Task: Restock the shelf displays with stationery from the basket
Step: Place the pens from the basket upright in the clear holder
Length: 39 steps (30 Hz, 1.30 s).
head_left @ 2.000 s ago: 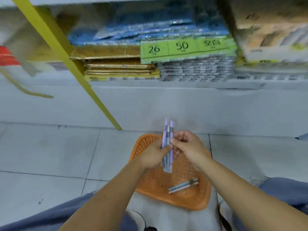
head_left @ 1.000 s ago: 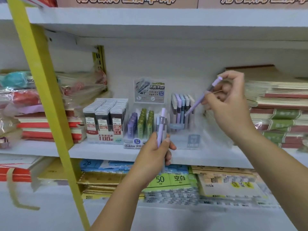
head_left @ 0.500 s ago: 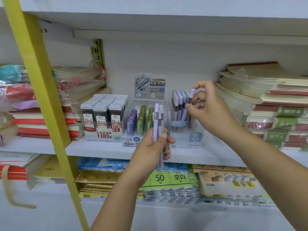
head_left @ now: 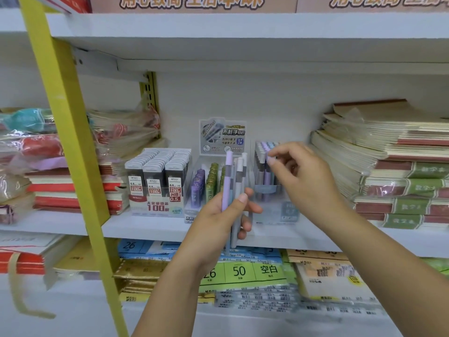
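**Slotting pencils into the clear display box**

The left hand (head_left: 226, 215) is closed around a small bundle of pencils (head_left: 233, 181), one lilac and two or three grey, held upright in front of the shelf (head_left: 150, 224). The right hand (head_left: 301, 176) is at the top of the clear display box (head_left: 274, 190), thumb and forefinger pinched together at the cap of a lilac pencil (head_left: 267, 175) standing among the others there. Whether the fingertips grip that cap or only touch it, I cannot tell, as the hand is a little blurred.

The step in hand looks like seating one pencil in the box. The next move probably calls for the right hand to open, cross to the bundle, draw out one pencil by its top, and find a free gap in the rows without knocking neighbours askew. The basket is out of view.
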Tool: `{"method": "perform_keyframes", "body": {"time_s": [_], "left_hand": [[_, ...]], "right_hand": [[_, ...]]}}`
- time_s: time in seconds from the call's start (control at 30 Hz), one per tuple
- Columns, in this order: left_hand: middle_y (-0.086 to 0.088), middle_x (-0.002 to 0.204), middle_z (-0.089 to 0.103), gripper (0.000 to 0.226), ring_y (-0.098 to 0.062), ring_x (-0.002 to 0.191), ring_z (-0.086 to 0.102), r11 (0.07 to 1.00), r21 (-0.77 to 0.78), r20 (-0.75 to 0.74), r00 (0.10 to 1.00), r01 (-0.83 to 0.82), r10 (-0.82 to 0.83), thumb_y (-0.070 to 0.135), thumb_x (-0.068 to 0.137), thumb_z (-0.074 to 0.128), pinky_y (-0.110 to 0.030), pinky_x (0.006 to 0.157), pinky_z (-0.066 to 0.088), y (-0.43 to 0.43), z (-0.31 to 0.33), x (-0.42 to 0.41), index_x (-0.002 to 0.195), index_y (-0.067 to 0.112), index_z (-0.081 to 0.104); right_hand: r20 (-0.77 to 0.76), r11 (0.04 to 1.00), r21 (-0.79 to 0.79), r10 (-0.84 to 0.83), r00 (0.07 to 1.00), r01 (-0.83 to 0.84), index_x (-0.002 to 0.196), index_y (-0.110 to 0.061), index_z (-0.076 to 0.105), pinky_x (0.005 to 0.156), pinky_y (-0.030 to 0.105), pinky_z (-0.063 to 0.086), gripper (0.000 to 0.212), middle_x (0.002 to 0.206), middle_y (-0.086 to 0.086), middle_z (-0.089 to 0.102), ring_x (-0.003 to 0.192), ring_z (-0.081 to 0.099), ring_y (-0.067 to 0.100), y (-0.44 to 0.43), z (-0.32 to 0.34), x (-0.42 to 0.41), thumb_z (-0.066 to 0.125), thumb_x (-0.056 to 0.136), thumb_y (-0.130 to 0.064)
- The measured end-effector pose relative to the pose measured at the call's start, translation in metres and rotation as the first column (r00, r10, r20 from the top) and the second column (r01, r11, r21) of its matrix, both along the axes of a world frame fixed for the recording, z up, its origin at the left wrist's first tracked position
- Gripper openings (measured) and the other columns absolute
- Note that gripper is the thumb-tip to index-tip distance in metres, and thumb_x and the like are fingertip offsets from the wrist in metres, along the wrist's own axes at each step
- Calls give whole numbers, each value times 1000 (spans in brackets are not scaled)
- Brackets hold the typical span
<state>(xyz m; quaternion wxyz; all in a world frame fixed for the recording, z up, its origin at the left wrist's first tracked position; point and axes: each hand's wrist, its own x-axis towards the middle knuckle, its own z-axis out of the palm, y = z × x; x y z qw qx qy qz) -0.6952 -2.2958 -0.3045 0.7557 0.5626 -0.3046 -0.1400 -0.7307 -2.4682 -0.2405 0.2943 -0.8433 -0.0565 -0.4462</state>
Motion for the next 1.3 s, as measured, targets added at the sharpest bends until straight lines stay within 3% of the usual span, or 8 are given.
{"method": "perform_keyframes", "body": {"time_s": [0.07,0.17,0.4,0.5,0.63,0.87,1.03,1.3], "left_hand": [[-2,94,73,33,-11,64,58,997,9,13,997,75,-75,40,88,60,-22,60,49,1,1,-2,114,20,66],[-4,96,74,34,-11,65,58,993,34,18,993,116,-117,39,89,59,-23,59,49,2,1,-3,116,19,64],[-8,98,76,26,-19,79,74,998,41,0,999,52,-52,31,98,53,-28,64,59,2,0,-2,118,16,62],[-6,93,76,20,-18,72,72,999,38,-12,1000,-11,11,27,103,49,-28,62,57,0,-1,0,115,18,62],[-2,85,74,20,-12,56,58,995,58,2,996,-87,87,29,104,48,-23,55,49,-4,-4,-1,113,22,65],[-1,81,72,20,-10,52,51,992,55,-1,994,-110,111,27,104,47,-22,51,46,-5,-6,1,112,22,65],[1,80,72,19,-10,52,50,993,66,-12,995,-99,100,27,104,47,-24,51,44,-8,-8,1,112,24,64],[3,78,72,18,-8,52,51,993,74,-10,996,-93,94,27,104,47,-23,51,44,-10,-11,1,113,24,63]], "right_hand": [[-119,939,259,261,958,-224,103,-31,66,73,11,45,16,86,-8,68,79,60,-2,11,-2,-5,64,90,-22],[-153,796,488,482,863,-359,109,-31,65,78,23,51,24,86,-2,74,85,68,6,19,-4,-7,66,88,-20],[49,712,618,389,920,-333,106,-20,64,54,21,52,19,84,1,75,69,68,11,12,-3,-15,64,90,-10],[207,743,573,275,939,-344,105,-25,60,57,20,53,18,88,-1,74,77,71,12,1,11,-25,59,93,-11],[304,887,375,157,940,-270,104,-32,58,66,24,57,24,87,0,70,88,69,12,-12,28,-34,57,95,-10],[67,989,150,-22,998,12,108,-27,62,83,37,54,21,89,-4,66,86,64,15,-24,14,-17,64,91,-15],[-6,990,124,-64,998,64,103,-32,59,78,30,55,20,85,-9,66,82,63,4,-28,8,-8,65,90,-18],[-19,990,-10,-143,990,142,100,-22,59,69,36,51,19,75,-2,63,72,60,15,-30,10,7,71,85,-24]]}}
